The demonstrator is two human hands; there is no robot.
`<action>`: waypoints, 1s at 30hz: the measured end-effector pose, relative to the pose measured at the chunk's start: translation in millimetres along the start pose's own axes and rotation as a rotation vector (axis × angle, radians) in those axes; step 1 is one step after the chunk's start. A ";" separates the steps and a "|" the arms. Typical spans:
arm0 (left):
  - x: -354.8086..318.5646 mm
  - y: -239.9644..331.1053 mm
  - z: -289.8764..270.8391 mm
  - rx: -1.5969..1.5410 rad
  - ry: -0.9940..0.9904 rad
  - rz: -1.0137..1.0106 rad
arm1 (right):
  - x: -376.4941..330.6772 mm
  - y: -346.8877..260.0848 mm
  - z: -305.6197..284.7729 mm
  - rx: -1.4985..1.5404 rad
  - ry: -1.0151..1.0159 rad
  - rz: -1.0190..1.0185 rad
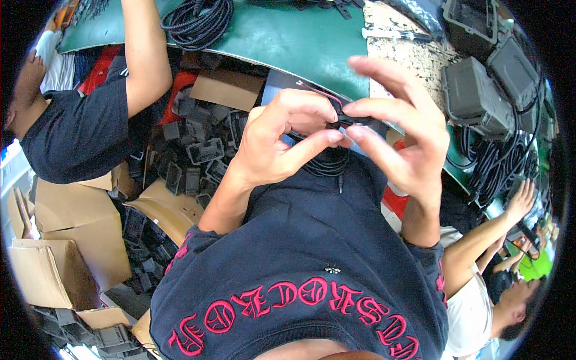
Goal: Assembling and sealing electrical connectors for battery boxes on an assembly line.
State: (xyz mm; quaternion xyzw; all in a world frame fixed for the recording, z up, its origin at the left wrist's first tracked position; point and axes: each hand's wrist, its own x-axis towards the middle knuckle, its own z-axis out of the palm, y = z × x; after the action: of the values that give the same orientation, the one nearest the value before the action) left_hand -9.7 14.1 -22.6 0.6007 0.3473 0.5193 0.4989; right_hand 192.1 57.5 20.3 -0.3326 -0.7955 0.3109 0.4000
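My left hand is closed, with thumb and forefinger pinching a small black part on a cable, in front of my chest. From the other side, my right hand grips the same part between thumb and forefinger, its other fingers raised and somewhat blurred. Thin red and dark wires with bare-looking tips stick out beyond the fingers. Below the hands, a coil of black cable hangs or lies at my lap. The fingertips partly hide the part, so its exact kind does not show.
Ahead is a green table with a coiled black cable. Grey plastic boxes and more cables stand at the right. Cartons and a heap of dark plastic housings fill the left. People work on both sides.
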 end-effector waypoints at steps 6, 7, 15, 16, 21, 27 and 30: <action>6.1 5.7 -6.0 0.205 -0.151 0.178 | 0.5 -5.5 -1.8 0.117 0.021 -0.042; 5.1 7.0 -4.7 0.207 -0.151 0.178 | -0.9 -7.6 -2.6 0.100 0.012 -0.030; -2.1 0.9 -2.3 0.082 -0.072 0.031 | -9.3 -4.9 -6.2 0.020 0.013 -0.098; -1.7 -0.6 -2.2 0.082 -0.073 0.037 | -10.1 -0.7 -6.8 0.110 -0.017 -0.060; 9.4 -3.0 1.7 -0.646 -0.065 -0.315 | -4.3 19.4 -12.1 0.439 -0.102 0.090; -2.9 -3.4 16.2 -0.393 0.168 -0.252 | 1.6 15.4 -0.7 0.229 0.041 0.012; -4.7 0.0 7.1 -0.194 0.226 -0.288 | 15.3 7.7 1.5 0.265 -0.059 0.057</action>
State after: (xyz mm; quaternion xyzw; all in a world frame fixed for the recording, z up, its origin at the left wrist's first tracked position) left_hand -3.9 8.0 -23.6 0.4318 0.4318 0.5379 0.5812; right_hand 185.9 73.6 20.2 -0.2899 -0.7490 0.4341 0.4081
